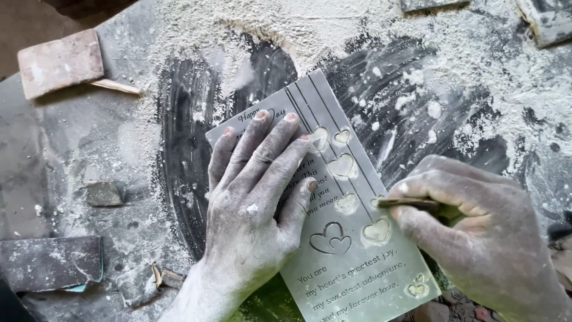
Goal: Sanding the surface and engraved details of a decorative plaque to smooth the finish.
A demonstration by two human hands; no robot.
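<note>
Dust covers everything here: the bench (429, 77), both of your hands, and the grey plaque (357, 262) lying tilted in the middle of it. Your left hand (253, 203) lies flat on the plaque's upper half, fingers spread, pinning it down over the printed lines. Your right hand (476, 232) sits at the plaque's right edge, fingers pinched round a thin tool (411, 203) whose tip meets the edge beside a small heart.

As for progress, I'd judge you well into the carving. Down the right side, several hearts (344, 166) are already hollowed out and show pale, rough bottoms. The linked double heart (331, 241) in the middle is only an outline, and the lettering looks flat, so that much seems left, if it is meant to be cut at all. What lies under your left palm cannot be seen.

Off to the left lie a reddish block (59, 62) and some dark scraps (50, 262), well apart from the work.
</note>
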